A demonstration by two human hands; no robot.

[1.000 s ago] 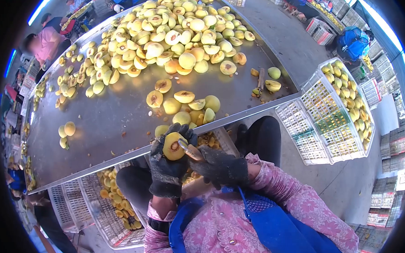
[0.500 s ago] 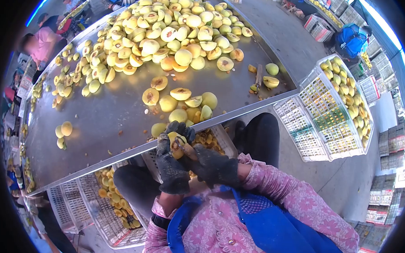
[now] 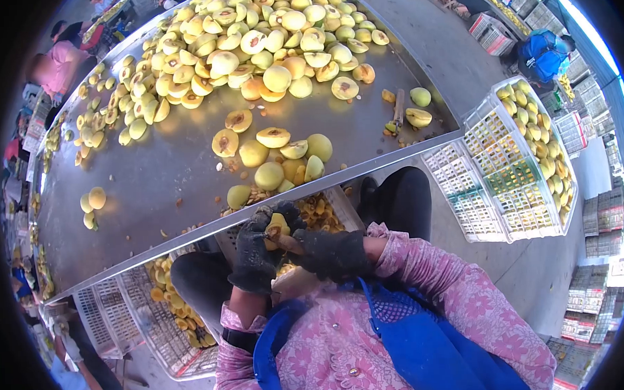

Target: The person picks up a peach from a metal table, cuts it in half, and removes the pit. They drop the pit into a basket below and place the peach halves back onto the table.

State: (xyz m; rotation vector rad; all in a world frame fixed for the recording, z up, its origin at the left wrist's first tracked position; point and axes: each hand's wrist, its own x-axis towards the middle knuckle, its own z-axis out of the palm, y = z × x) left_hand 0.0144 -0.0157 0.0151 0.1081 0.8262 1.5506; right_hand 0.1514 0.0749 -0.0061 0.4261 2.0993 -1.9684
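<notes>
Just below the table's front edge, my left hand (image 3: 253,248) in a dark glove is closed round a yellow-green fruit piece (image 3: 277,226). My right hand (image 3: 328,251), also gloved, is closed on a small brownish tool handle (image 3: 290,244) against the fruit; the tool's working end is hidden. Under my hands stands a crate with fruit pieces (image 3: 321,212). On the metal table (image 3: 140,208), near its edge, lie several halved and whole fruits (image 3: 269,176). A large pile of fruit halves (image 3: 252,53) covers the back.
Crates of fruit stand at the right (image 3: 511,181) and lower left (image 3: 134,304). A stick-like tool (image 3: 398,109) lies near the table's right corner. People sit at other tables, one in pink (image 3: 63,66) and one in blue (image 3: 544,56).
Both hands have moved slightly down, away from the table edge, with the fruit. The fruit has turned and shows less of its cut face. The view has shifted a little.
</notes>
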